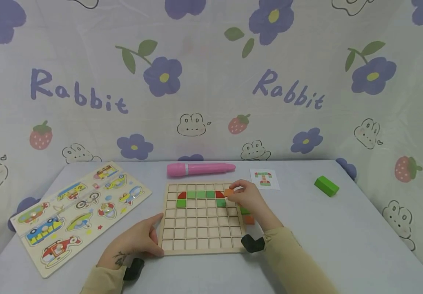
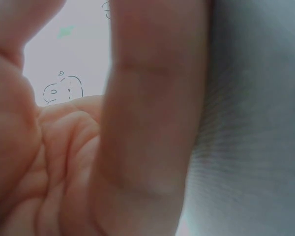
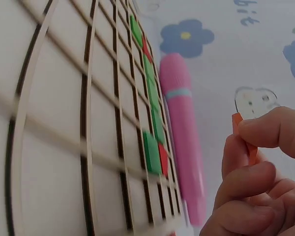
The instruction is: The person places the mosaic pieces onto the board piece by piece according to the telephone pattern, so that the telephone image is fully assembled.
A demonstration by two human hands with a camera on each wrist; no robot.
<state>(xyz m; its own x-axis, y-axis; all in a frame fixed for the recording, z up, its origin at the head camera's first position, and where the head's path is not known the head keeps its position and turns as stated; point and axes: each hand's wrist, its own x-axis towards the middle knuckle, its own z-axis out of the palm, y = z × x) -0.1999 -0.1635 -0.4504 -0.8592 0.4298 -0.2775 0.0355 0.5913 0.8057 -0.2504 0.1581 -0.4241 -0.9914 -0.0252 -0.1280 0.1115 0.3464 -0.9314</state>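
A wooden grid board [image 1: 197, 234] lies flat on the table. Near its far side, red quarter-round tiles and green square tiles form a row, with a green tile [image 1: 181, 203] below the left end and another green tile [image 1: 220, 202] below the right. My right hand [image 1: 248, 197] pinches an orange tile [image 3: 238, 118] between thumb and finger, over the board's far right part. At the board's left edge rests my left hand [image 1: 138, 238], its thumb against the near left corner and a finger farther up the side. Fingers fill most of the left wrist view.
A pink marker-shaped tube [image 1: 200, 169] lies behind the board. To its right is a pattern card [image 1: 270, 184]. Loose green and orange tiles [image 1: 249, 220] sit beside the board, partly behind my right arm. A green block [image 1: 326, 186] lies far right, a picture puzzle [image 1: 97, 220] left.
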